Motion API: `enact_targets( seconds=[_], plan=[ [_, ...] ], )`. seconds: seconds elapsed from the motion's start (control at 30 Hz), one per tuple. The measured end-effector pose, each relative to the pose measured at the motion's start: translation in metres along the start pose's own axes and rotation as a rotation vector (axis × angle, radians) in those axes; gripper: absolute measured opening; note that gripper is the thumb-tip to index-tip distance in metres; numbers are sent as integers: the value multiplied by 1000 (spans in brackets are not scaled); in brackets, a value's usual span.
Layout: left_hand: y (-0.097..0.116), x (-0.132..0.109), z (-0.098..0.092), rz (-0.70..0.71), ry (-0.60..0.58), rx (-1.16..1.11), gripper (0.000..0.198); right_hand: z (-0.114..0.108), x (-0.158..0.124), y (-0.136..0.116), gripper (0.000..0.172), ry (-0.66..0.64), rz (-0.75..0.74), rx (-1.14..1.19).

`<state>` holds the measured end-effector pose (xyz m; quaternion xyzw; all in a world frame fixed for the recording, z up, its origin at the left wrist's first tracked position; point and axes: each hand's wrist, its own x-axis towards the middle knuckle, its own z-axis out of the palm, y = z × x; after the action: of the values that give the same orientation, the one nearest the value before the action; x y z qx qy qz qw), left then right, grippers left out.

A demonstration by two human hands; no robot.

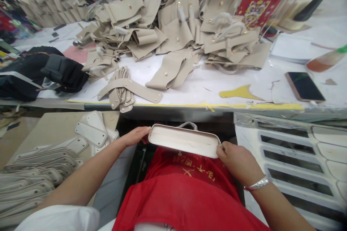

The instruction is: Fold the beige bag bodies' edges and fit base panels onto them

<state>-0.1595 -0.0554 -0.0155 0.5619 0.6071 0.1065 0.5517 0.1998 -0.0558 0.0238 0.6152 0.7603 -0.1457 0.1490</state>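
A beige, box-like bag piece [184, 140] with a pale inside is held level above the red apron, its long opening facing up. My left hand [137, 136] pinches its left end between thumb and fingers. At the right end, my right hand [234, 158] grips the corner, fingers closed round the edge. Behind the far rim a wrapped, curved handle [189, 125] shows. The underside of the piece is hidden.
Beige bag pieces [176, 25] pile up on the white table [200, 92], with straps [121, 94] near its edge. A phone [305, 86] lies right. Stacked panels [40, 173] are at left, a slotted rack [292, 162] at right.
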Motion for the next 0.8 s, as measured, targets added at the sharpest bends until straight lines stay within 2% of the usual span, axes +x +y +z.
enact_targets(
  seconds=[0.3, 0.53, 0.8],
  plan=[
    [20, 0, 4, 8, 154, 216, 23, 4, 1, 2, 33, -11, 1, -27],
    [18, 0, 2, -48, -4, 105, 30, 1, 2, 3, 36, -5, -3, 25],
    [6, 7, -5, -69, -97, -163, 42, -11, -2, 1, 26, -4, -9, -6]
  ],
)
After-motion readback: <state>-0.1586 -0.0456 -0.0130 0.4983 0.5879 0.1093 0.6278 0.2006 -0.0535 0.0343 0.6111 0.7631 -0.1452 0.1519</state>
